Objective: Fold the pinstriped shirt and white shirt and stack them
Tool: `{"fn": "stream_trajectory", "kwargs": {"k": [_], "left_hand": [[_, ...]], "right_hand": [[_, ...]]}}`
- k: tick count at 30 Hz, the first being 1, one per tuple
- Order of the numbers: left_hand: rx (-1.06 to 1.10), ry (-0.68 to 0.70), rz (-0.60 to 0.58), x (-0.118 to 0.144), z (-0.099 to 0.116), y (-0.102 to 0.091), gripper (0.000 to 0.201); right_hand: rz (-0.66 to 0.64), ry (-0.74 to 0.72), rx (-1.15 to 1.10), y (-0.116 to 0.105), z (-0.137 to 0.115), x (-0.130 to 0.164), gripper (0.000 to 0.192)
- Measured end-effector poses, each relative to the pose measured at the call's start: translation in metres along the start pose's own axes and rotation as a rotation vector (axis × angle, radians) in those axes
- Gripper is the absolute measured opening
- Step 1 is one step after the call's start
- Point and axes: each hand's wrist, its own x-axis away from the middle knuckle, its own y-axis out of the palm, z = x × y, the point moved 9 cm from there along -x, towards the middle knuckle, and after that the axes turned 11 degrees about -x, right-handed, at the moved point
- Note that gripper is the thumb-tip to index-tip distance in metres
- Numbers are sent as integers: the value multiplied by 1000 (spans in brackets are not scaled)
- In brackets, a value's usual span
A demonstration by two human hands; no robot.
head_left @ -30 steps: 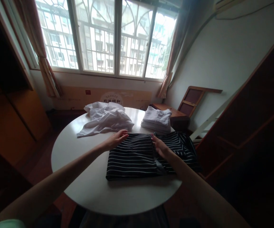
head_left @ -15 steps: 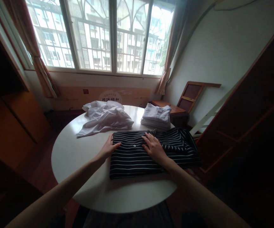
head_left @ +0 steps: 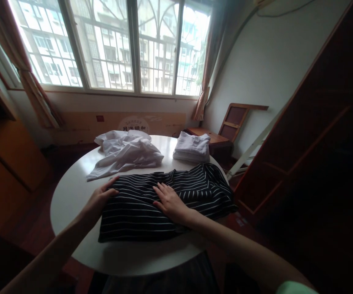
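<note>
A black shirt with thin white stripes (head_left: 139,212) lies partly folded on the round white table (head_left: 72,196). My left hand (head_left: 98,200) rests at the shirt's left edge, fingers curled over the corner of the cloth. Flat on the middle of the folded part lies my right hand (head_left: 170,202), its fingers spread and pressing down. The unfolded end of the shirt (head_left: 207,188) trails towards the table's right rim.
A crumpled white garment (head_left: 124,153) lies at the table's back left. A stack of folded white clothes (head_left: 192,147) sits at the back right. Behind it stand a low wooden stand (head_left: 208,139) and a leaning wooden frame (head_left: 240,120). Dark wooden furniture (head_left: 317,143) fills the right.
The shirt has shifted left on the table and both hands moved with it. My left hand went from the shirt's top edge to its left edge; my right hand now presses the middle.
</note>
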Motion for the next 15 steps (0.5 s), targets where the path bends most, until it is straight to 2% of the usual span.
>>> {"fn": "stream_trajectory", "kwargs": {"k": [4, 6, 8, 9, 11, 15], "left_hand": [[35, 38, 78, 15, 51, -23, 64], [12, 43, 74, 14, 74, -22, 61], [-24, 34, 21, 7, 91, -10, 59], [-43, 39, -22, 1, 98, 0, 59], [-78, 97, -132, -11, 112, 31, 61], [-127, 273, -352, -26, 128, 115, 70]], "right_hand": [[-47, -98, -207, 25, -47, -22, 51], [-84, -154, -334, 28, -66, -33, 51], [-103, -162, -454, 20, -69, -41, 48], [-100, -132, -508, 13, -63, -43, 44], [-67, -3, -616, -7, -35, -42, 32], [112, 339, -939, -53, 48, -13, 18]]}}
